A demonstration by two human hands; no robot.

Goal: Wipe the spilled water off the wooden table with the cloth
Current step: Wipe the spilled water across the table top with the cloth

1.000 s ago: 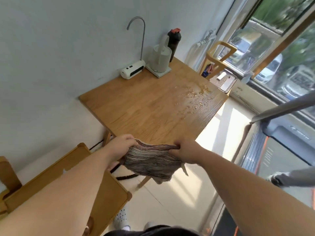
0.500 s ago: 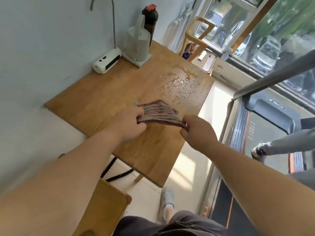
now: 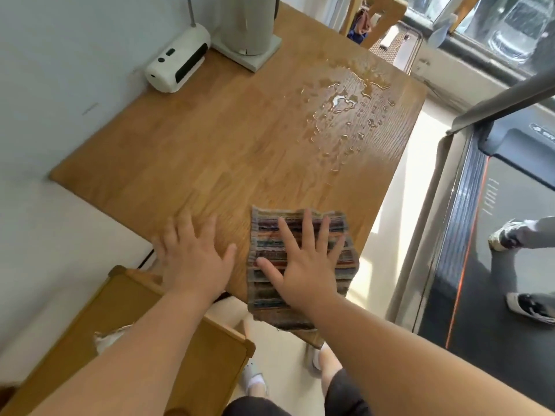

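At near right edge of worktop (image 3: 210, 139): cloth (image 3: 303, 265), held stretched between both hands half second ago, now lying flat, right hand (image 3: 303, 265) pressing, fingers splayed, released. Left hand (image 3: 195, 259) resting flat beside cloth, gripping nothing. Spilled water (image 3: 345, 115) sitting far right, untouched; wiping starting next.

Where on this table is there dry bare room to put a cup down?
The broad middle of the wooden table, between the white dispenser, the spilled water and the hands, is bare. The back by the kettle base is crowded.
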